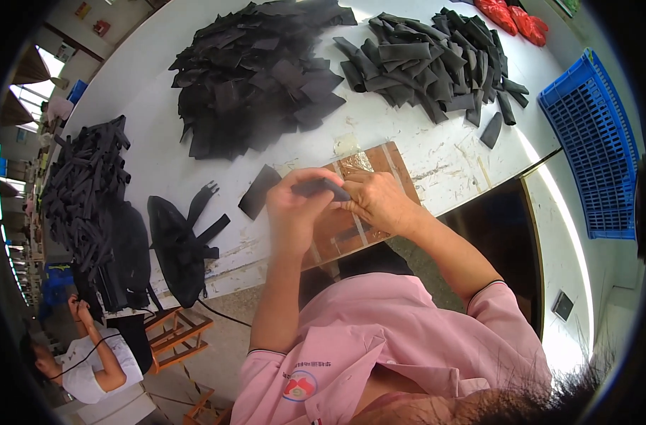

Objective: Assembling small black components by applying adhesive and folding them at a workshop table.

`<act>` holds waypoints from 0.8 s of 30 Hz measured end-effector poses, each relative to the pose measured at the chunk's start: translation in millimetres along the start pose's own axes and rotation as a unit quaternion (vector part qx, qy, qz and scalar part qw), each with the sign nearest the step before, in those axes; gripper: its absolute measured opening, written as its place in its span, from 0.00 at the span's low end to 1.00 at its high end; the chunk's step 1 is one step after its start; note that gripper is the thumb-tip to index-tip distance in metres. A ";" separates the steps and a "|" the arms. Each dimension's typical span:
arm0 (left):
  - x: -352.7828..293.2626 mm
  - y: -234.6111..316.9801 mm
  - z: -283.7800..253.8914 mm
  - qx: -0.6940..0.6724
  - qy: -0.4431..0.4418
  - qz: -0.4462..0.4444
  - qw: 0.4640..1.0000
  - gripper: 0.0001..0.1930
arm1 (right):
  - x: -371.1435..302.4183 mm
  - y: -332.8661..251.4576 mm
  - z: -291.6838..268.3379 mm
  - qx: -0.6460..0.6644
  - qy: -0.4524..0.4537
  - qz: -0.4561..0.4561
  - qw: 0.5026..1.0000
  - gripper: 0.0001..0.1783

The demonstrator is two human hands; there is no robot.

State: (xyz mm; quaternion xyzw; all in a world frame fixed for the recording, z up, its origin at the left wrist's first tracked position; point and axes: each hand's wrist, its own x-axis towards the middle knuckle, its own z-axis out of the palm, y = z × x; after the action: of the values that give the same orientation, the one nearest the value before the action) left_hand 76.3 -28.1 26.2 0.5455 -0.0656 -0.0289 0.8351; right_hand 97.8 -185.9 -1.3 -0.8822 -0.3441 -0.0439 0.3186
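Observation:
Over a brown wooden board [401,166] with pale tape strips across it, both my hands meet around a small dark grey fabric piece [324,187] that looks folded or rolled. My left hand [299,205] has its thumb and fingers closed on it. At its other end, my right hand [381,200] pinches with the fingertips, which are partly hidden. A flat black fabric piece [257,193] lies on the table just left of my left hand, partly behind it.
The white table [153,78] bears a large heap of flat black pieces [259,78], a heap of rolled dark pieces [436,64], narrow black strips [89,191] and a black pouch with straps [174,248]. A blue crate [592,142] stands right; a co-worker [99,365] sits lower left.

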 end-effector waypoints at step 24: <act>-13.6 -3.0 1.4 -0.036 0.081 0.097 0.991 0.09 | -0.5 -3.4 5.0 -0.001 -0.006 0.023 1.000 0.20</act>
State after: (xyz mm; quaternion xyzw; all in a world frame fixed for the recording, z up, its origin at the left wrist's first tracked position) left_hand 62.6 -29.0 22.9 0.5069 -0.0488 0.0940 0.8555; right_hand 94.5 -181.2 -3.6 -0.8905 -0.3258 -0.0317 0.3161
